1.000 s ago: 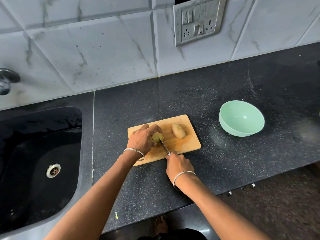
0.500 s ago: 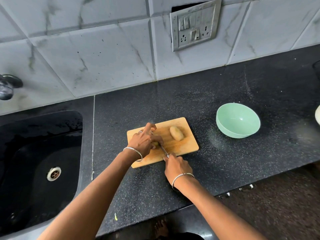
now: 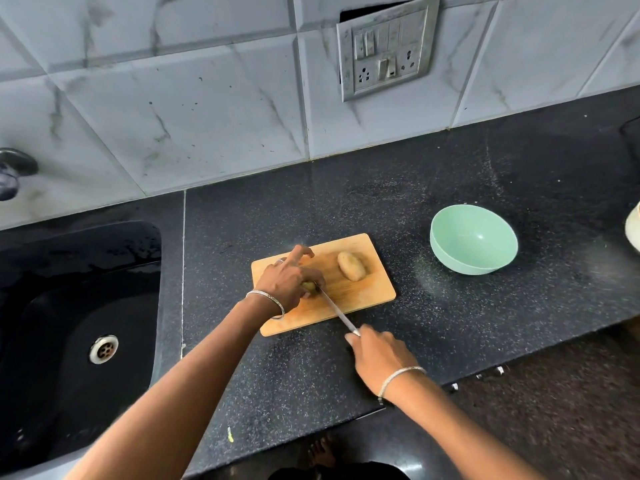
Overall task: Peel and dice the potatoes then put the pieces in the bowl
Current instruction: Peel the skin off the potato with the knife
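My left grip (image 3: 285,280) is curled over a small potato (image 3: 309,286) at the left of the cutting board (image 3: 367,294). My right grip (image 3: 379,355) is clamped on the handle of the knife (image 3: 334,308) — its blade runs diagonally up-left from that grip to the potato. A second potato (image 3: 351,266) lies free just right of the held one, and the bowl (image 3: 472,239) stands well apart on the worktop (image 3: 450,323) to the right — nearer my right grip, I judge.

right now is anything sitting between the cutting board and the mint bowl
Nothing visible: only bare black countertop separates the cutting board and the mint bowl. A whole potato lies on the board's bowl-side end.
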Motion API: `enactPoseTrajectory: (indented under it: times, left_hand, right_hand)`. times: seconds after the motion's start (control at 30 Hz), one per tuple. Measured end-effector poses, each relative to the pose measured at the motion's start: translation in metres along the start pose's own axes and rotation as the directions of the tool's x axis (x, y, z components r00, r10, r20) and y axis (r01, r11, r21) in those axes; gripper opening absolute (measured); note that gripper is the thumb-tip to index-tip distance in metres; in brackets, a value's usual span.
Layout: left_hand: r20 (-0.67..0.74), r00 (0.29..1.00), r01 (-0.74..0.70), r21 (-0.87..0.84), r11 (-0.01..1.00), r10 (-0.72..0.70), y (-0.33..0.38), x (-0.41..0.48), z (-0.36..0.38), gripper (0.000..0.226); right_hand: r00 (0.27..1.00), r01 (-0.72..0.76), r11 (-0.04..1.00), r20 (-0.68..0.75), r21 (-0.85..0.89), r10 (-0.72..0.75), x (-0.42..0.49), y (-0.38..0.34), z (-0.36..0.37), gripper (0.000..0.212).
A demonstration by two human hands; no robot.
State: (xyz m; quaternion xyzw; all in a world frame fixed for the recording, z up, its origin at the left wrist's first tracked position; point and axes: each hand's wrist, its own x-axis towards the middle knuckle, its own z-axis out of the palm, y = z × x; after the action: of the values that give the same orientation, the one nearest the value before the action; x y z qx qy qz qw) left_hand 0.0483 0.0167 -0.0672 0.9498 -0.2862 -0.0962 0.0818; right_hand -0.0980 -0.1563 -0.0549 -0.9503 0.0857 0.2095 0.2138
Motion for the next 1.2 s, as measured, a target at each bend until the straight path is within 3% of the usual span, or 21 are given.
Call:
enactPoseTrajectory:
  times: [0.2, 0.4, 0.47, 0.53, 0.67, 0.77, 0.97, 1.2]
  left_hand:
    - [-0.056, 0.998, 0.009, -0.055, 0.998, -0.012, -0.001, -0.007, 0.003, 0.031]
    - [-0.153, 0.973, 0.126, -0.267, 0.955, -0.171, -0.003, -0.013, 0.008, 0.072]
    - [-0.146, 0.963, 0.181, -0.27, 0.946, -0.226, 0.0, -0.009, 0.012, 0.085]
    - [-0.115, 0.964, 0.212, -0.223, 0.951, -0.242, 0.002, -0.003, 0.017, 0.085]
    - [-0.155, 0.952, 0.222, -0.247, 0.943, -0.264, 0.005, 0.005, 0.023, 0.054]
    - [-0.16, 0.952, 0.215, -0.258, 0.942, -0.262, 0.005, 0.007, 0.023, 0.045]
    - [-0.191, 0.944, 0.219, -0.251, 0.943, -0.27, 0.005, 0.006, 0.023, 0.046]
    - [-0.206, 0.922, 0.235, -0.374, 0.897, -0.328, 0.005, -0.005, 0.02, 0.068]
  right_hand:
    - [0.966, 0.095, 0.993, 0.248, -0.063, -0.077, -0.002, 0.042, -0.086, 0.039]
    - [0.995, -0.023, 0.972, 0.1, 0.234, 0.0, 0.013, 0.048, -0.097, 0.041]
    - [0.998, -0.045, 0.954, 0.055, 0.295, 0.03, 0.019, 0.046, -0.084, 0.041]
    - [0.998, -0.046, 0.943, 0.051, 0.329, 0.031, 0.022, 0.041, -0.074, 0.04]
    - [0.999, -0.036, 0.976, 0.048, 0.216, 0.026, 0.024, 0.028, -0.057, 0.041]
    - [0.998, -0.053, 0.987, 0.031, 0.151, 0.049, 0.026, 0.02, -0.043, 0.044]
    - [0.996, -0.087, 0.99, -0.015, 0.11, 0.089, 0.034, 0.009, -0.02, 0.042]
    - [0.998, -0.056, 0.996, -0.028, 0.07, 0.058, 0.031, -0.003, -0.004, 0.04]
